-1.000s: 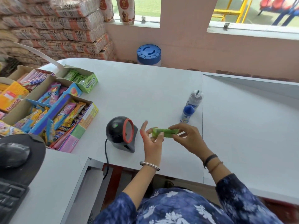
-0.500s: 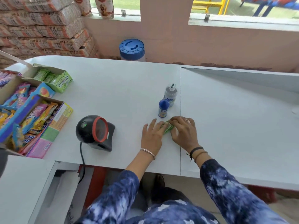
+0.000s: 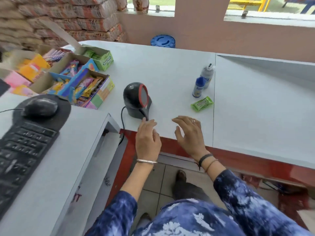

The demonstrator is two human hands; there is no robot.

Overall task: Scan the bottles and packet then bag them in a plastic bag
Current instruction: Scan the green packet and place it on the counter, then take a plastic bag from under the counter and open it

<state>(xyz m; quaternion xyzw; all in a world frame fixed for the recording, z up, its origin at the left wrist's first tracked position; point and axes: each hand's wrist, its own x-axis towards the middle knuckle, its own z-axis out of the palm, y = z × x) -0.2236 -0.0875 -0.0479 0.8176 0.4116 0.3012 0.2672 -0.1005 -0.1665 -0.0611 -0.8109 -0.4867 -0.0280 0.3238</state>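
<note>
Both hands hang empty over the near edge of the white bench [image 3: 170,68], the left hand [image 3: 148,138] released beside the scanner [image 3: 137,99], the right hand [image 3: 189,133] spread open. The green packet [image 3: 202,103] lies flat just before 2 upright bottles, blue-capped [image 3: 198,86] and grey [image 3: 207,75].
</note>
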